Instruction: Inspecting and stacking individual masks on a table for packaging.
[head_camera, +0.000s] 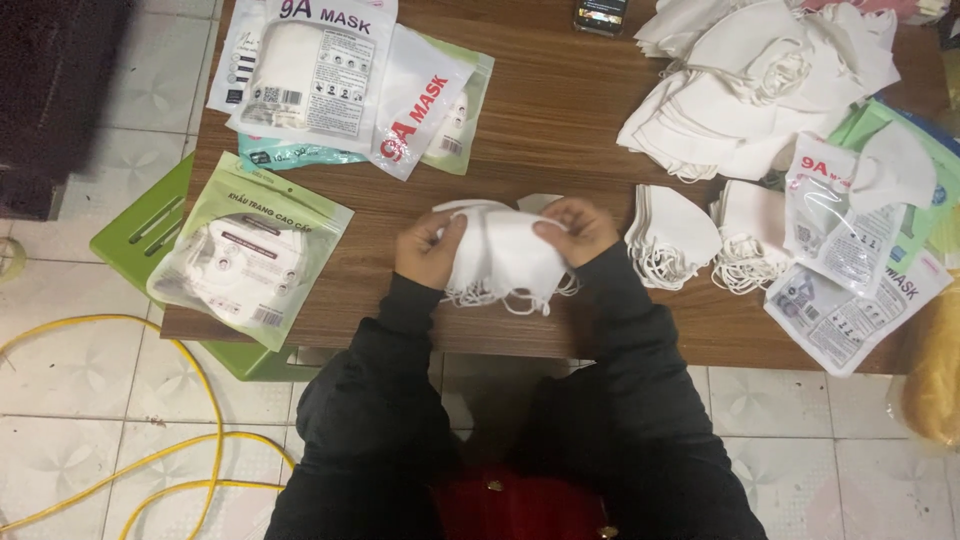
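Both my hands grip a small stack of white folded face masks (503, 255) just above the near edge of the brown wooden table (560, 110). My left hand (427, 250) clasps the stack's left side. My right hand (580, 228) pinches its upper right corner. Thin white ear loops dangle under the stack. Black sleeves cover both my arms.
Filled mask packets lie at the left: a green one (250, 250) and white ones (320, 65). Two small mask stacks (672, 238) sit right of my hands, a big loose heap (760, 80) behind them, clear empty packets (850, 270) far right. A phone (600, 14) and yellow cable (150, 440) show.
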